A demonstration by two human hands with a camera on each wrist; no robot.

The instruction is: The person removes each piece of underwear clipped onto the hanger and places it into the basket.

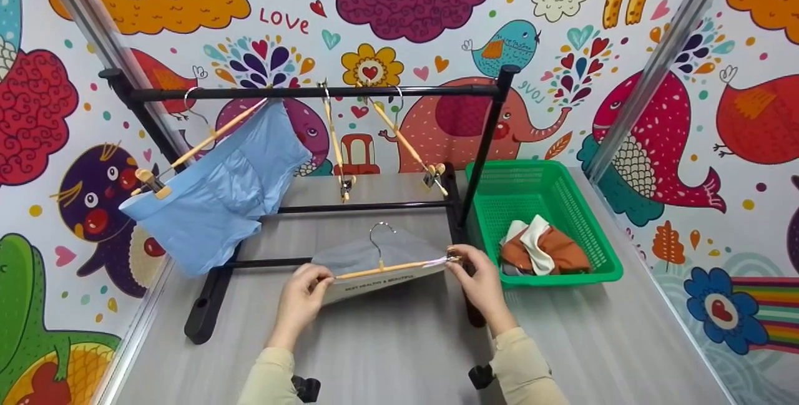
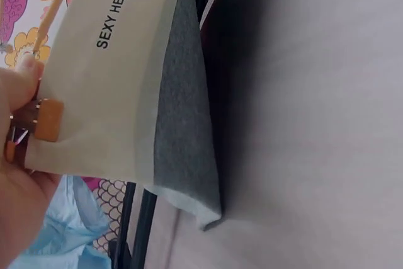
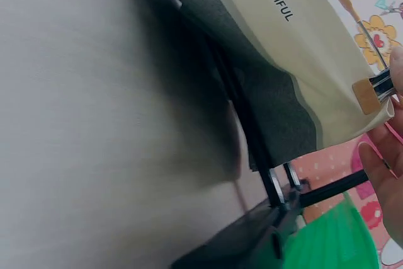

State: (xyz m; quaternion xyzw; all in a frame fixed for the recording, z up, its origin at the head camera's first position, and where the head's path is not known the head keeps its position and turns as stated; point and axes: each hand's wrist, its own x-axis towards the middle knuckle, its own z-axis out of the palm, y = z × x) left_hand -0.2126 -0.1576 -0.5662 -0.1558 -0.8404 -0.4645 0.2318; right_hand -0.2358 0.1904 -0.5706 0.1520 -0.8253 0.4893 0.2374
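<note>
Grey underpants with a wide cream waistband hang from a wooden clip hanger in front of the rack; black lettering runs along the band. My left hand grips the hanger's left end, thumb on the bar beside the wooden clip that bites the waistband. At the other end, my right hand pinches the hanger by its right clip, also fastened on the waistband. The metal hook points up, off the rail.
A black rack carries light blue underpants on a hanger at the left, and two bare clip hangers to their right. A green basket holding a rust-and-white cloth stands right of the rack. Patterned walls enclose the table.
</note>
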